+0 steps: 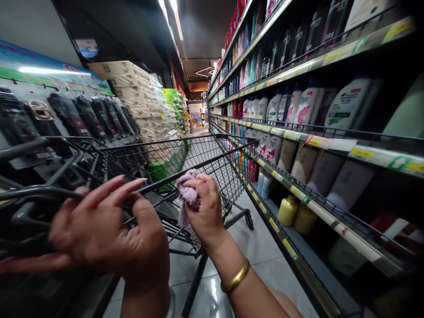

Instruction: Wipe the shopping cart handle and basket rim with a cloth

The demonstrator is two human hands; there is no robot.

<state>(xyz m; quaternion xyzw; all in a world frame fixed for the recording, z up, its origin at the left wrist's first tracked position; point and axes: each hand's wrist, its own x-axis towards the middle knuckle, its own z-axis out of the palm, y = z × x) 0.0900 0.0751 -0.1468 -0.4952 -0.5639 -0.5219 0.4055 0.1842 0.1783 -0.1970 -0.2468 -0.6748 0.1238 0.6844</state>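
Observation:
A black wire shopping cart (pixel 205 152) stands across the aisle in front of me. My right hand (pixel 207 207), with a gold bangle (pixel 236 278) on its wrist, closes around a bunched lilac cloth (pixel 188 190) at the cart's near top rail. At the left, my left hand (pixel 112 229) has its fingers spread and holds nothing that I can see. It is close to the dark tubing of another cart (pixel 49 190); whether it touches that tubing I cannot tell.
Shelves of shampoo bottles (pixel 306 106) line the right side, with yellow jars (pixel 287 211) on the bottom shelf. Stacked boxes (pixel 132 92) and hanging packaged goods (pixel 89 110) fill the left. Grey floor tiles (pixel 265 256) run beneath the cart, whose black caster wheel (pixel 249 220) is near the shelf.

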